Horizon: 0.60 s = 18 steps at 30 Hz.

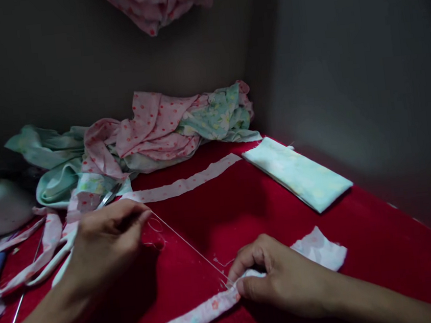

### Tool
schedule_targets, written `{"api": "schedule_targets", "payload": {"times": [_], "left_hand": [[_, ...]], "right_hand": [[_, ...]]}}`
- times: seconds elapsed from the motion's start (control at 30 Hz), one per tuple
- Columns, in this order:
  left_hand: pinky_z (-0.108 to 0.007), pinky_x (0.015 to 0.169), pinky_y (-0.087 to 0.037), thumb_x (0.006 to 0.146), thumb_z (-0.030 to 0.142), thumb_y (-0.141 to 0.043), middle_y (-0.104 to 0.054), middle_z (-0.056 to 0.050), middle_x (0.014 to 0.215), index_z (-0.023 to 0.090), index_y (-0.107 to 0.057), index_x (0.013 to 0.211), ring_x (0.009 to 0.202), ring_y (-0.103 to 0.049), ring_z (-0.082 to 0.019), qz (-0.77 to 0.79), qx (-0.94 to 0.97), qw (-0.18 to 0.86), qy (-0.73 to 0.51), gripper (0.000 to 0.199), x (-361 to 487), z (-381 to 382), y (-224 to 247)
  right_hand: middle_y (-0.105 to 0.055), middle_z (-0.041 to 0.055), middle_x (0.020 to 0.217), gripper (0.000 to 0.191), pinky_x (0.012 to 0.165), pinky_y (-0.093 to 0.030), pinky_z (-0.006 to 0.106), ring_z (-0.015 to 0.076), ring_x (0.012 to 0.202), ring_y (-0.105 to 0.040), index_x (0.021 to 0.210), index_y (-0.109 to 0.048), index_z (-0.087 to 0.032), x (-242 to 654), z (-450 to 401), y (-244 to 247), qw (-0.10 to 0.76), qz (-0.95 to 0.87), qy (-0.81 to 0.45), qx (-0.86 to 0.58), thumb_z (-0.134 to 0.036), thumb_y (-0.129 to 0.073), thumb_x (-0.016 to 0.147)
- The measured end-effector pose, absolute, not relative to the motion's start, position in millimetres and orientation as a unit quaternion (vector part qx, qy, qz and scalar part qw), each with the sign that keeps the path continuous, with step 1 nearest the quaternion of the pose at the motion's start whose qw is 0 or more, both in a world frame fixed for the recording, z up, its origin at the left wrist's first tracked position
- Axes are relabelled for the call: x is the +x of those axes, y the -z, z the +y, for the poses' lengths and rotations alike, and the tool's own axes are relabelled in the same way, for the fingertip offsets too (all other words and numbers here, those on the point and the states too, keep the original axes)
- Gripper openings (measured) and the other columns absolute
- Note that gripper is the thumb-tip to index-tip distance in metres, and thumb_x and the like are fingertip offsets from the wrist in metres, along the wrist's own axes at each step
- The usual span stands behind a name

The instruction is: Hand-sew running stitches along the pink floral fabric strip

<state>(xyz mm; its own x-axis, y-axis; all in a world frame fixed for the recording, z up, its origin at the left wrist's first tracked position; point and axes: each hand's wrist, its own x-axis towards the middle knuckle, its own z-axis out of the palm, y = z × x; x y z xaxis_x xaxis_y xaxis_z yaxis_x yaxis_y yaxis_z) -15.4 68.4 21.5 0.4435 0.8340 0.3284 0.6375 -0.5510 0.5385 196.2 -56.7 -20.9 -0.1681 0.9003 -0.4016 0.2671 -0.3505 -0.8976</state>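
My left hand (110,239) is closed in a pinch on a white thread (187,243), which runs taut down to the right. Whether a needle sits between those fingertips is too small to tell. My right hand (277,273) pinches a narrow folded fabric strip (204,310), white with small orange flowers, where the thread meets it. One end of the strip lies toward the lower left; a loose white piece (319,249) shows behind the right wrist. Loose thread curls lie on the red cloth (191,220) below the left fingertips and near the right ones.
Crumpled pink and green fabric (158,131) is heaped along the wall. A flat pink strip (187,185) lies before it, a folded pale green cloth (297,173) to the right. Scissors (109,195), narrow fabric ties (49,235), a thin metal rod (18,313) and a white bowl (2,207) are left.
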Motion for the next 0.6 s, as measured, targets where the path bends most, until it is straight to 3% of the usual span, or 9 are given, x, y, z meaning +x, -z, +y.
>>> {"api": "schedule_targets", "payload": {"times": [0.17, 0.4, 0.6], "left_hand": [[-0.023, 0.055, -0.036, 0.070, 0.030, -0.060, -0.062, 0.000, 0.064, 0.016, -0.065, 0.073, 0.061, -0.052, -0.015, 0.575, 0.756, 0.106, -0.293, 0.015, -28.4, 86.0, -37.0], [-0.018, 0.046, -0.030, 0.069, 0.029, -0.059, -0.053, 0.005, 0.053, 0.016, -0.065, 0.078, 0.049, -0.042, -0.010, 0.630, 0.701, 0.084, -0.322, 0.017, -36.7, 95.4, -49.4], [-0.019, 0.047, -0.031, 0.068, 0.031, -0.060, -0.060, 0.003, 0.063, 0.017, -0.066, 0.079, 0.058, -0.050, -0.014, 0.638, 0.701, 0.079, -0.310, 0.019, -38.6, 96.4, -47.1]], "right_hand": [[-0.067, 0.0036, 0.065, 0.028, 0.050, -0.035, 0.020, 0.0115, 0.056, -0.050, 0.079, -0.075, -0.013, 196.2, -57.1, 20.0, 0.272, -0.508, -0.571, -0.585, -0.010, -0.051, 0.066], [-0.067, 0.0039, 0.066, 0.026, 0.050, -0.035, 0.020, 0.0119, 0.056, -0.050, 0.078, -0.075, -0.013, 196.3, -58.1, 20.7, 0.268, -0.506, -0.569, -0.590, -0.011, -0.052, 0.066], [-0.066, 0.0032, 0.064, 0.025, 0.051, -0.036, 0.020, 0.0119, 0.056, -0.049, 0.078, -0.075, -0.012, 196.4, -57.6, 21.0, 0.269, -0.505, -0.573, -0.586, -0.012, -0.052, 0.067]]}}
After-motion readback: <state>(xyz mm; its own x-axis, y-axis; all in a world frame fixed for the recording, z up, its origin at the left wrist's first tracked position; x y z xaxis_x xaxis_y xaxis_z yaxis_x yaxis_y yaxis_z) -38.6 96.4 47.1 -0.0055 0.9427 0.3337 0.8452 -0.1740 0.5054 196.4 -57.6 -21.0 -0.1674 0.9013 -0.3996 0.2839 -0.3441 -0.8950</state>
